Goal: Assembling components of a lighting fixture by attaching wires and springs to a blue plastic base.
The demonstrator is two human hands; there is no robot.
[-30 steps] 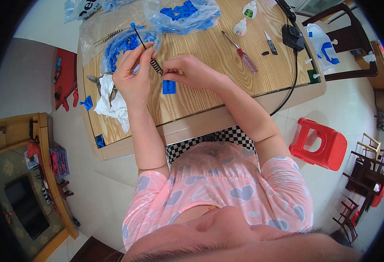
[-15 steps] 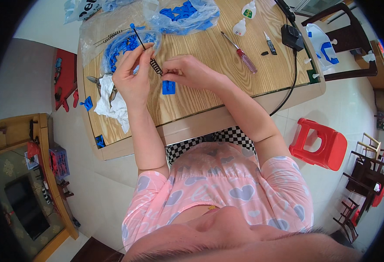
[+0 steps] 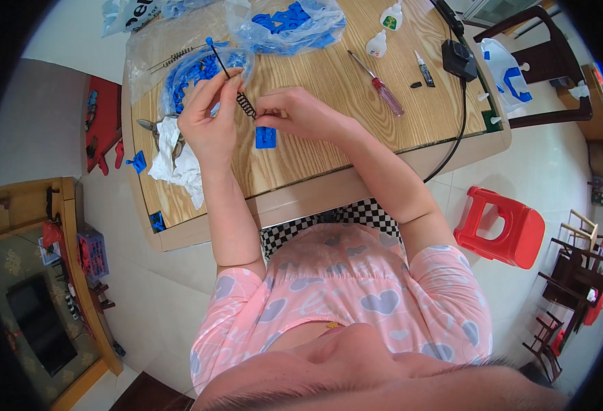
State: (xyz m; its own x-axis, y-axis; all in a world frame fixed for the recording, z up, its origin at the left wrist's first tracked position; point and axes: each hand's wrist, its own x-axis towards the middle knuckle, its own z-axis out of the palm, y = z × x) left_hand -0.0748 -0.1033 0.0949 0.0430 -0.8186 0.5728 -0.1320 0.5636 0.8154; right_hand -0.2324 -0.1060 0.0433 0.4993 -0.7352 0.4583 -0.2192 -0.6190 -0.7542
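Between thumb and fingers of my left hand [image 3: 209,113] is a thin dark rod with a blue knob [image 3: 209,42] at its upper end and a black coil spring [image 3: 246,105] at its lower part. My right hand [image 3: 294,113] pinches the spring's lower end with closed fingers. Just below those fingertips is a flat blue plastic piece [image 3: 266,138]; whether it is joined to the spring I cannot tell. Behind my left hand lies an open plastic bag [image 3: 238,60] of small blue parts.
Another bag of blue parts [image 3: 284,20] lies at the back. A red-handled screwdriver [image 3: 387,96], a small black tube [image 3: 424,70], white bottles [image 3: 377,46] and a black adapter [image 3: 458,60] lie to the right. Crumpled white tissue [image 3: 176,164] covers part of some pliers [image 3: 147,125] at left.
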